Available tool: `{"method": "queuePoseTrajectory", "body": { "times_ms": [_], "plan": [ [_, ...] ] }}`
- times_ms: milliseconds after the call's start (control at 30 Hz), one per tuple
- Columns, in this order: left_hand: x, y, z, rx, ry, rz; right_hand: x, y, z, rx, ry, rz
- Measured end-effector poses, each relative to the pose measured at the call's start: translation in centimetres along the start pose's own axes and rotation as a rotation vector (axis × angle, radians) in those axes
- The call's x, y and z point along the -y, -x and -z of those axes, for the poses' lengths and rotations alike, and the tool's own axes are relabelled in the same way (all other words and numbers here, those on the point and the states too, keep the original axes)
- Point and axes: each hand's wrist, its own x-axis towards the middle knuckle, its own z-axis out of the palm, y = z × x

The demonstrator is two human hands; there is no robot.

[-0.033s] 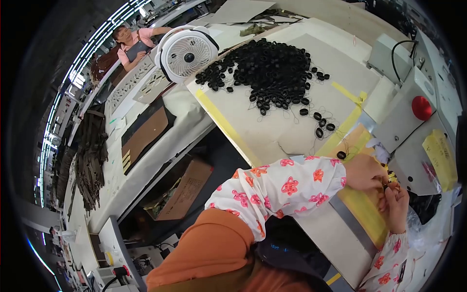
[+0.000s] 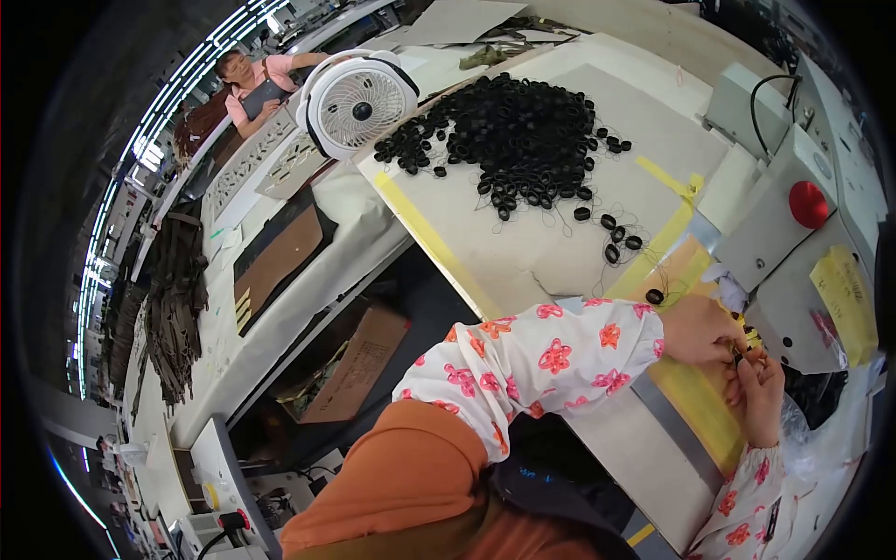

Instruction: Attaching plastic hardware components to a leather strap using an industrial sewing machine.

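Note:
My left hand [image 2: 698, 330] and my right hand [image 2: 760, 396] meet at the lower right, close to the machine's yellow metal parts [image 2: 747, 332]. The fingertips of both are pinched together around a small black piece [image 2: 738, 358], mostly covered by the fingers. Its exact kind cannot be made out. Just left of my left hand, a single black loop [image 2: 654, 297] with loose thread lies near yellow tape. Farther up the table spreads a large heap of similar black loops [image 2: 523, 131], several of them trailing thin threads.
A grey machine housing with a red round button [image 2: 809, 205] stands at the right. A white fan [image 2: 362, 110] is at the table's far left corner. Brown straps [image 2: 173, 299] hang over the left bench, near brown panels [image 2: 280, 257]. Beyond sits a co-worker [image 2: 257, 89].

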Motion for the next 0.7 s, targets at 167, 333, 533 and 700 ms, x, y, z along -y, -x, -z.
{"method": "queuePoseTrajectory", "body": {
  "times_ms": [167,333,533,700],
  "plan": [
    [-1.0,0.1,0.7,0.076,0.022,0.153,0.4,0.0,-0.7,0.046,0.056,0.009],
    [-0.5,-0.7,-0.9,0.018,-0.186,0.009,1.7,1.0,-0.9,-0.123,0.174,-0.062],
    [0.4,-1.0,-0.2,0.047,-0.187,0.173,-0.1,-0.3,-1.9,-0.427,0.511,0.393],
    [-1.1,-1.7,-0.7,0.097,-0.245,0.306,-0.2,0.1,-1.2,-0.458,0.488,0.484]
  ]
}}
